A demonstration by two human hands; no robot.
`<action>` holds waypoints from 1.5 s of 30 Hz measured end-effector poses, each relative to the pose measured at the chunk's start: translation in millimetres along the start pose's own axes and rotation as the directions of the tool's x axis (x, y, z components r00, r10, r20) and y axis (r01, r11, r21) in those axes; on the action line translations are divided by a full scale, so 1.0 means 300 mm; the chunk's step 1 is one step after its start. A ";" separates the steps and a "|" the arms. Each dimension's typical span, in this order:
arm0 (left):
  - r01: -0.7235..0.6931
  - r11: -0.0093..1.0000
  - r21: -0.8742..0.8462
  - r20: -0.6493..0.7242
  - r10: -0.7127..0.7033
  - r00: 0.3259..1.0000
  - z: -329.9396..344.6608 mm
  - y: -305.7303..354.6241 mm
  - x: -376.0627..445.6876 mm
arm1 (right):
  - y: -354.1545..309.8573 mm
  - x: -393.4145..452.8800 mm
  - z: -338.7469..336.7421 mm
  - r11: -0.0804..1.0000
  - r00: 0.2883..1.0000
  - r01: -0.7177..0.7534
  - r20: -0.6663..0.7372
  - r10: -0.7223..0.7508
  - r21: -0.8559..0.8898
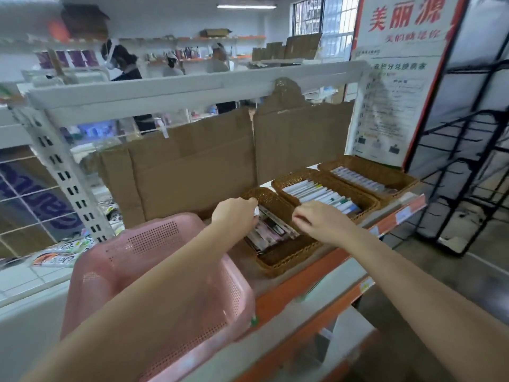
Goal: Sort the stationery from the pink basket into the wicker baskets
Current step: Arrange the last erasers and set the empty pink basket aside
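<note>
- Large red characters 美丽源 on the white poster (396, 78) at the shelf's right end; smaller print beneath too blurred to read.
- Orange price strip (308, 277) along the shelf (275, 279) front edge, its small tags illegible.
- Pink basket (154, 285) of perforated plastic, rounded corners, at the shelf's left front; contents hidden under the left forearm.
- Three brown wicker baskets, oblong and tightly woven, side by side on the shelf: nearest basket (286, 260) with flat printed stationery packs (271, 230), middle basket (325, 186) with white pens laid in rows, far basket (385, 172) with pale slim pens.
- Left hand (234, 213) over the nearest basket's back end, fingers curled down onto a small white item (256, 210); exact pinch hard to make out.
- Right hand (322, 219) above the same basket's right rim, fingers bunched together, apparently holding nothing.
- Torn corrugated cardboard (220, 161) upright behind the baskets, taped at the seams.
- White perforated metal upright (63, 175) at left.
</note>
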State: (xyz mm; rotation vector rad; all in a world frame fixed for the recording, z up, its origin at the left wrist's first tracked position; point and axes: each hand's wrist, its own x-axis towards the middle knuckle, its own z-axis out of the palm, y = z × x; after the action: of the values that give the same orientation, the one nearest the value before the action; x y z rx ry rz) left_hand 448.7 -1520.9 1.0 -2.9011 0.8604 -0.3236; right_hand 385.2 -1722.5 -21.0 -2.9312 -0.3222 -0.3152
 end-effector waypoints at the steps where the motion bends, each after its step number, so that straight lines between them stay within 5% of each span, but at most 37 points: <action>1: -0.011 1.000 0.001 0.010 0.011 1.000 0.002 0.050 0.036 | 0.058 -0.007 -0.008 1.000 1.000 -0.016 0.005 0.016 -0.009; 15: -0.067 0.992 -0.110 0.112 0.079 0.991 0.085 0.642 0.483 | 0.769 -0.088 -0.104 0.985 0.985 -0.169 0.017 0.169 -0.036; 30: -0.108 0.984 -0.142 0.050 0.116 0.992 0.224 0.881 1.187 | 1.280 0.241 -0.074 0.982 0.979 -0.187 0.074 0.189 -0.038; 38: 0.090 0.964 -0.251 0.106 -0.065 0.992 0.369 0.924 1.417 | 1.442 0.476 -0.004 0.995 0.972 -0.094 0.213 0.097 -0.025; 45: 0.254 0.930 -0.265 0.134 -0.226 0.965 0.437 0.959 1.483 | 1.567 0.614 0.062 0.981 0.974 0.189 0.119 -0.193 0.048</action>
State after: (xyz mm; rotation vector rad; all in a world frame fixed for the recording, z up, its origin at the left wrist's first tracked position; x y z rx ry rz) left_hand 691.1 -2000.7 -93.2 -3.2605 0.5755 -0.0730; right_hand 673.3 -2134.8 -67.6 -2.8950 -0.6240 -0.1515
